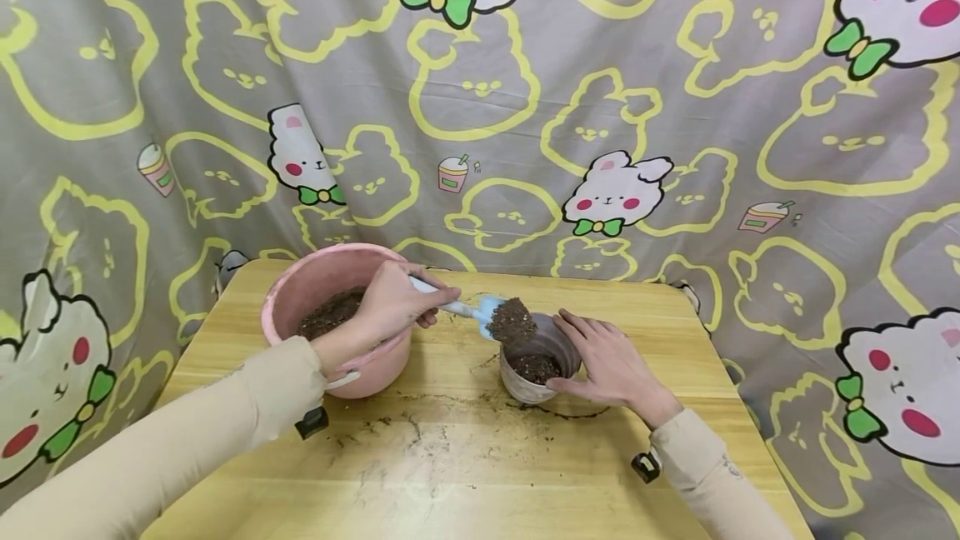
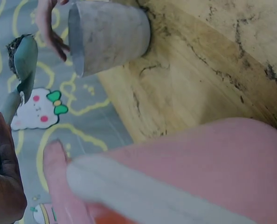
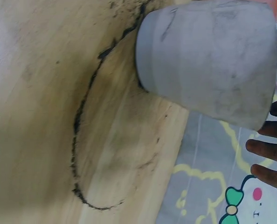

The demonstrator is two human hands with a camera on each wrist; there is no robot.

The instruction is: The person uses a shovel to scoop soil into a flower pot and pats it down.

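Observation:
My left hand [image 1: 393,298] grips the handle of a light blue hand trowel [image 1: 465,307] beside the pink bucket [image 1: 387,371]. A heap of dark soil [image 1: 512,322] fills the trowel's blade, which hangs over the left rim of a grey plant pot [image 3: 208,60]. Inside that pot, more dark soil [image 1: 536,368] lies low, well under the rim. My right hand [image 1: 611,363] rests at the pot's right side, thumb along the near rim and fingers spread at the far rim. In the right wrist view, its fingers [image 3: 269,149] look extended beside the pot's mouth.
The pink bucket holds dark soil [image 1: 330,315] and has a white handle [image 1: 343,381] hanging on its near side. Soil crumbs and a curved dark streak [image 3: 76,126] mark the wooden table [image 1: 450,482]. A patterned curtain [image 1: 495,148] stands behind the table.

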